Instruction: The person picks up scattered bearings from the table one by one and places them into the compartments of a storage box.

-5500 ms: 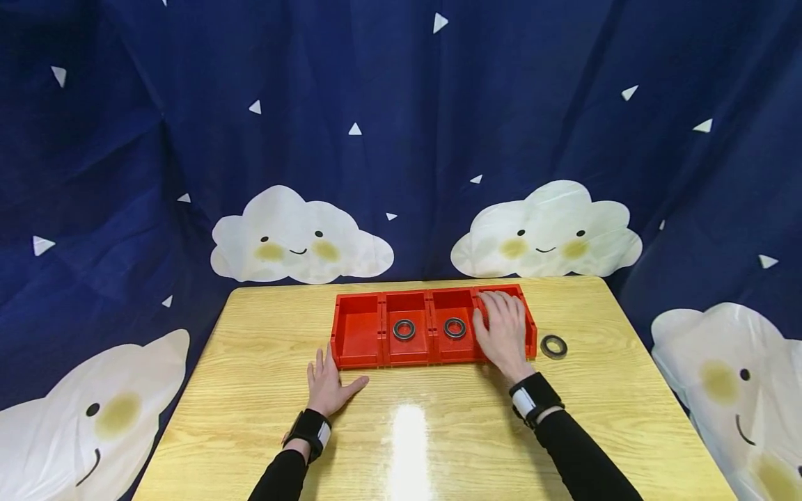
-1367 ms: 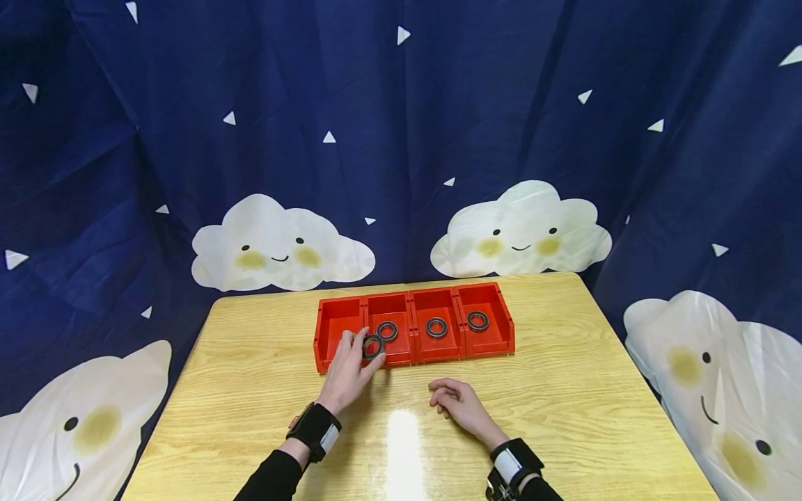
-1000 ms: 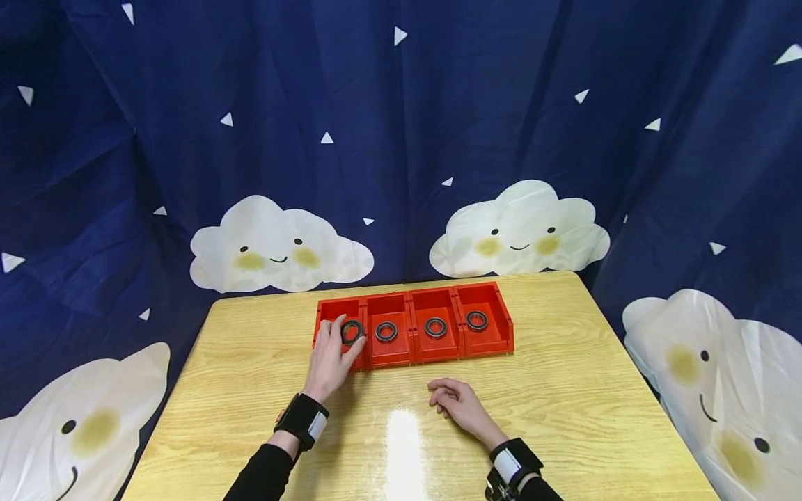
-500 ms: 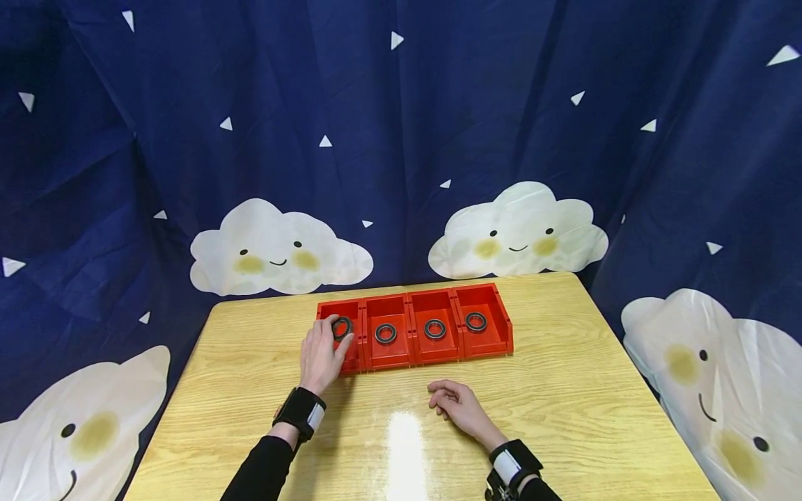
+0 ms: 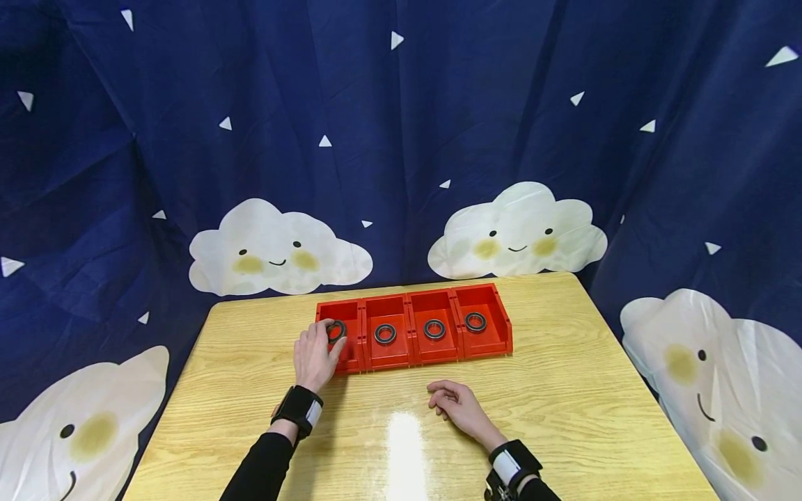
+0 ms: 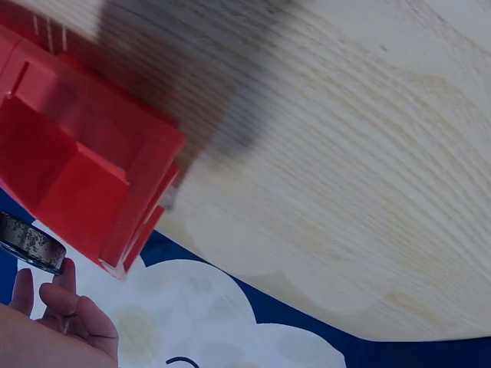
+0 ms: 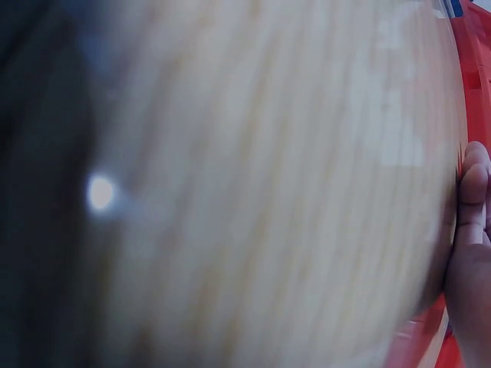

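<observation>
In the head view my left hand (image 5: 313,356) reaches over the leftmost compartment of a red four-part bin (image 5: 397,363). Between thumb and fingers it holds a dark ball bearing (image 5: 344,331). The left wrist view has this bearing (image 6: 31,244) edge-on, tilted and raised, with fingers (image 6: 90,314) below it. Each of the other compartments contains one bearing lying flat: second (image 5: 378,337), third (image 5: 427,332), and rightmost (image 5: 468,324). My right hand (image 5: 462,406) rests on the table in front of the bin, fingers loosely curled around nothing.
The bin stands near the back of a light wooden table (image 5: 564,417). Behind it hangs a dark blue curtain (image 5: 401,139) with cloud prints. A bright glare patch lies on the tabletop between my forearms.
My left hand has carried its bearing leftward into the leftmost compartment's space. Earlier, my right hand withdrew from the rightmost compartment; the loose bearing on the table's right is gone from there.
</observation>
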`<state>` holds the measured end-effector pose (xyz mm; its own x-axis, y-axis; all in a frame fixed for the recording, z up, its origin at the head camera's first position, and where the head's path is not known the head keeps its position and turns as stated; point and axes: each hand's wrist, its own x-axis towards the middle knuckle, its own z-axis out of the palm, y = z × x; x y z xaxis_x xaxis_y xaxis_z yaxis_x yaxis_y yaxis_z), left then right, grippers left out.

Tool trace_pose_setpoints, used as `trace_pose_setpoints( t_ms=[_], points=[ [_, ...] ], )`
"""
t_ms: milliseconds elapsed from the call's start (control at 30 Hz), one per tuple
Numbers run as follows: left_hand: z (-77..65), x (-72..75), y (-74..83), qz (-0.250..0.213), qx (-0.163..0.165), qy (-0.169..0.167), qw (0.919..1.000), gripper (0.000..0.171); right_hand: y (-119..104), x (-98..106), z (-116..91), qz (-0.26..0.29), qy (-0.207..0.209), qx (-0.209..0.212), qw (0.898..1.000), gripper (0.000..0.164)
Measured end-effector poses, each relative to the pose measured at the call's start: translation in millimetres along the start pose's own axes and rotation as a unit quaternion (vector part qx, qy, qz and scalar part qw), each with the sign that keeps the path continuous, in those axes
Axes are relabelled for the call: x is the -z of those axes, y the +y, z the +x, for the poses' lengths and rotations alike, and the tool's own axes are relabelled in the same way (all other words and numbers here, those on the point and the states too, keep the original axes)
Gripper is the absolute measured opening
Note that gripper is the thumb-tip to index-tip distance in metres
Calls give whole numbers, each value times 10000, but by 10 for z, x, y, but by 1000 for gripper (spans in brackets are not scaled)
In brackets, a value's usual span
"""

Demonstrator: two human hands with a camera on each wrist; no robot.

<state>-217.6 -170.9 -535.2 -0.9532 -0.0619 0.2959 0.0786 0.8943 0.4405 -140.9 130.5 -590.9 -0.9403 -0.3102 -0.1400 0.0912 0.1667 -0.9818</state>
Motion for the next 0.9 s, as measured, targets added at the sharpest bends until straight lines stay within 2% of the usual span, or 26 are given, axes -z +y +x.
trace_pose_setpoints(
  t_ms=[133,367,633,900],
  points=[
    [-14,-15,-18,76,6,10,10000,51,-65,-11,-31,-2,50,-7,10000,28],
    [-27,-23,-22,198,14,-52,9998,53,156,-18,59,-234,161,-30,9996,29],
    [-42,-27,-15,417,58,-122,9990,53,-85,-10,-40,35,6,21,10000,29],
    [-39,-70,-7,568,286,-238,9977,54,-88,-8,-41,32,3,15,10000,29]
  ],
)
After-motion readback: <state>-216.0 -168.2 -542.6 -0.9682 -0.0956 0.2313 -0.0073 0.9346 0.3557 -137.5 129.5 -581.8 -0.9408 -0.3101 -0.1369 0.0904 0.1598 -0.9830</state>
